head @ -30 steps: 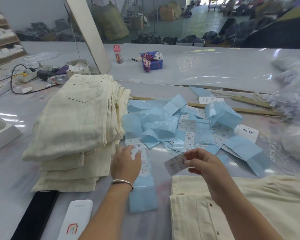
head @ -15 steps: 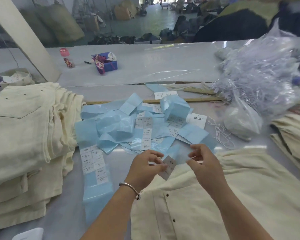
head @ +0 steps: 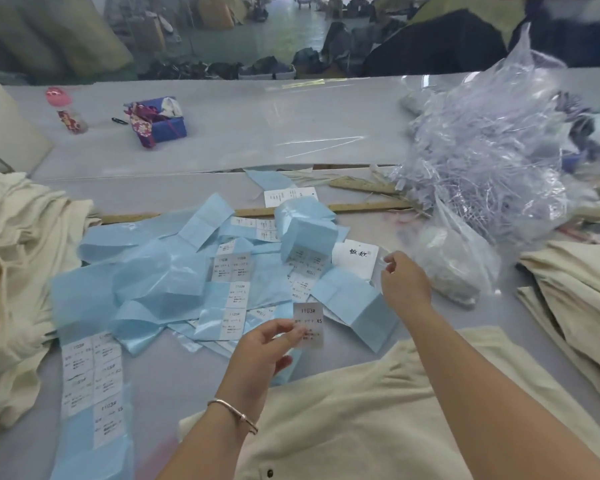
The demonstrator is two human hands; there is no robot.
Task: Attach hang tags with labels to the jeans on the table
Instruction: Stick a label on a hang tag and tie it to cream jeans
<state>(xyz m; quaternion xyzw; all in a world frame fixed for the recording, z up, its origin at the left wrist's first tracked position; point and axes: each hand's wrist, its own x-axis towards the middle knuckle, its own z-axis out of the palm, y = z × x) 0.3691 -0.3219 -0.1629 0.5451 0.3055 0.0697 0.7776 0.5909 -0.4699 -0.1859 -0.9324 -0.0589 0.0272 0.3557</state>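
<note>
My left hand [head: 262, 355] pinches a small white label sticker [head: 309, 325] marked XS by its lower left edge, above the table. My right hand [head: 404, 280] reaches out to the right, fingers curled beside a white hang tag [head: 355, 258] with black characters; whether it touches the tag I cannot tell. Cream jeans [head: 378, 420] lie spread in front of me under both arms. A heap of pale blue backing strips [head: 160, 282] with several more label stickers [head: 92, 379] covers the middle of the table.
A stack of folded cream jeans [head: 18, 265] rises at the left, more cream jeans [head: 582, 299] at the right. A clear plastic bag of strings [head: 482, 174] sits at the right rear. Wooden rulers [head: 361, 206], a blue box [head: 163, 124] and a small bottle [head: 66, 112] lie farther back.
The sticker passed from my right hand to my left. My right hand moved away to the right toward the white hang tag. The view has swung right.
</note>
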